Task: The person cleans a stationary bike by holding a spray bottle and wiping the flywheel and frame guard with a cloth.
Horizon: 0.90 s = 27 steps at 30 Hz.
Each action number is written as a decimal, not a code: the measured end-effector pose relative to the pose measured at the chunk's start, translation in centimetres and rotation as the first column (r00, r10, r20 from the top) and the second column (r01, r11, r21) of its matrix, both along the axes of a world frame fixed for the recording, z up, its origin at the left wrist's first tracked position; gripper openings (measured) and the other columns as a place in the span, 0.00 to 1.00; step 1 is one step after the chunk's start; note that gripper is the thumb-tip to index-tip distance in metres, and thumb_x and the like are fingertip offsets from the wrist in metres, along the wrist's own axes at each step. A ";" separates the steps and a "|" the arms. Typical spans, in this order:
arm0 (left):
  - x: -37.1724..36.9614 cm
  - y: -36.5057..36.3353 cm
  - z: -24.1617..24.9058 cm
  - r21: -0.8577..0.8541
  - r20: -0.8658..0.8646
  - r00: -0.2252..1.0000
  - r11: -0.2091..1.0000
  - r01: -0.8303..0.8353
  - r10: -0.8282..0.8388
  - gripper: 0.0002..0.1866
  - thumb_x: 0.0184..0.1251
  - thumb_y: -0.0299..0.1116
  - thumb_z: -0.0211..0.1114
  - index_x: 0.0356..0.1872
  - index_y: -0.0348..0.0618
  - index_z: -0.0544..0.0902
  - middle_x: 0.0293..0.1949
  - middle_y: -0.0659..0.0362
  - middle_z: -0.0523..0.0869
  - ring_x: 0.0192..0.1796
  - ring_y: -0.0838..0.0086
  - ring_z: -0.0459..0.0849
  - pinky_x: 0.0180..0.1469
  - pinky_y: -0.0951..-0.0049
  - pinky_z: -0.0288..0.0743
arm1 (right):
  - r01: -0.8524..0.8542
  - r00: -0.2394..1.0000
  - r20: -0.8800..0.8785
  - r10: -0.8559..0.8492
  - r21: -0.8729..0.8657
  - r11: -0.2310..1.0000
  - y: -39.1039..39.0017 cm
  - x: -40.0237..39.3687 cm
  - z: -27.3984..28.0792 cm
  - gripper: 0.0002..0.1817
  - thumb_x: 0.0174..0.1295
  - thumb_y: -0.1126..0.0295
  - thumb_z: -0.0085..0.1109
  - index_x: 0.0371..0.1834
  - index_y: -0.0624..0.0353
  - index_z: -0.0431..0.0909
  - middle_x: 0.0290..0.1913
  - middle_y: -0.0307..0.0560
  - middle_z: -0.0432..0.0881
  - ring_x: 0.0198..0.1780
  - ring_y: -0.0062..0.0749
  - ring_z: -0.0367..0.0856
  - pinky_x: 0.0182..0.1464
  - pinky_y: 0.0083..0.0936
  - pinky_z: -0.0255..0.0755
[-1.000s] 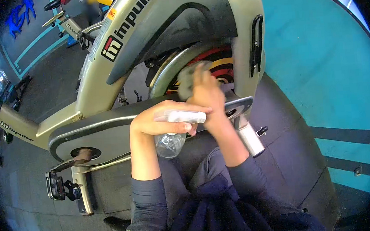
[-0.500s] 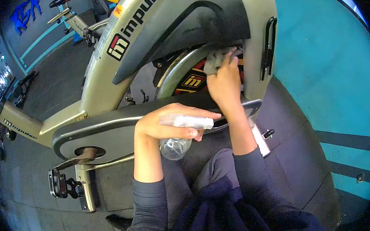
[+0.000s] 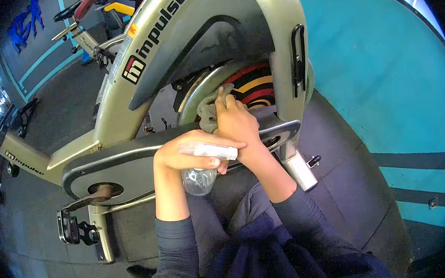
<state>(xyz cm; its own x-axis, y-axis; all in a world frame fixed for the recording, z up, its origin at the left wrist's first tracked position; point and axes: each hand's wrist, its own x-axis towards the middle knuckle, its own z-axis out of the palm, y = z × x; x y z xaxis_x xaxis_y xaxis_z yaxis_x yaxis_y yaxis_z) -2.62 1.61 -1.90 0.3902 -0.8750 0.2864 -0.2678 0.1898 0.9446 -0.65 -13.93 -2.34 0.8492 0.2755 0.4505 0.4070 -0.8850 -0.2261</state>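
My left hand [image 3: 194,150] is wrapped round the neck of a clear spray bottle [image 3: 201,181], its white nozzle pointing right toward my other wrist. With my right hand [image 3: 237,121] I press a grey cloth [image 3: 208,112] on the left rim of the flywheel [image 3: 252,87]. Red, black and yellow markings cover the wheel's face, and its lower part is hidden behind the black-topped chain guard [image 3: 114,157]. All this belongs to a gold and grey exercise bike [image 3: 117,97] lettered "impulse".
A pedal [image 3: 71,226] and crank stick out at the lower left. A metal foot [image 3: 299,170] of the bike stands right of my forearm. Other exercise bikes [image 3: 83,37] are at the back left; a teal wall [image 3: 374,69] rises at right.
My right hand and the cloth have moved left and down, from the wheel's upper right to its left rim. The left hand still holds the spray bottle. The view has shifted slightly.
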 end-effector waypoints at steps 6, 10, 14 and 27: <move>0.1 0.0 0.0 0.007 -0.021 1.000 1.000 -0.020 0.020 0.30 0.62 0.35 0.62 0.64 0.31 0.70 0.36 0.54 0.84 0.38 0.72 0.82 0.44 0.72 0.75 | 0.114 0.992 0.053 -0.115 0.027 0.993 -0.4 -0.4 0.1 0.42 0.44 0.67 0.59 0.69 0.59 0.61 0.45 0.48 0.72 0.47 0.43 0.76 0.42 0.35 0.78; 0.0 -0.1 -0.2 0.001 -0.009 0.999 0.999 -0.046 0.046 0.30 0.62 0.35 0.63 0.64 0.32 0.70 0.36 0.54 0.84 0.39 0.73 0.82 0.45 0.72 0.75 | 0.233 0.969 0.079 -0.233 0.007 0.972 -1.6 0.4 -0.5 0.40 0.44 0.67 0.57 0.69 0.57 0.63 0.43 0.48 0.73 0.47 0.44 0.76 0.42 0.38 0.78; 0.0 -0.2 -0.1 -0.009 0.006 0.999 0.999 -0.034 0.034 0.30 0.62 0.35 0.63 0.64 0.33 0.70 0.37 0.54 0.84 0.39 0.73 0.82 0.45 0.72 0.76 | 0.355 0.925 0.154 -0.347 -0.030 0.934 -2.8 2.2 -1.3 0.38 0.48 0.64 0.57 0.66 0.68 0.64 0.44 0.48 0.76 0.44 0.40 0.78 0.39 0.33 0.79; -0.6 -0.6 0.2 -0.001 -0.022 0.986 0.987 -0.163 0.163 0.36 0.57 0.42 0.66 0.62 0.25 0.70 0.32 0.52 0.83 0.34 0.70 0.81 0.39 0.70 0.75 | 0.431 0.895 0.001 -0.445 -0.254 0.866 -3.3 3.7 -0.7 0.28 0.58 0.62 0.51 0.59 0.69 0.71 0.54 0.56 0.75 0.50 0.40 0.79 0.45 0.29 0.79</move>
<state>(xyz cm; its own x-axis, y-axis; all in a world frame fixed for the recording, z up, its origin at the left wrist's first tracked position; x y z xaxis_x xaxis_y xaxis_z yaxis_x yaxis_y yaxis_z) -3.25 0.97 -1.71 0.5340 -0.7984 0.2782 -0.2744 0.1477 0.9502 3.08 -17.20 -3.03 0.9296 -0.0366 0.3668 -0.0420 -0.9991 0.0070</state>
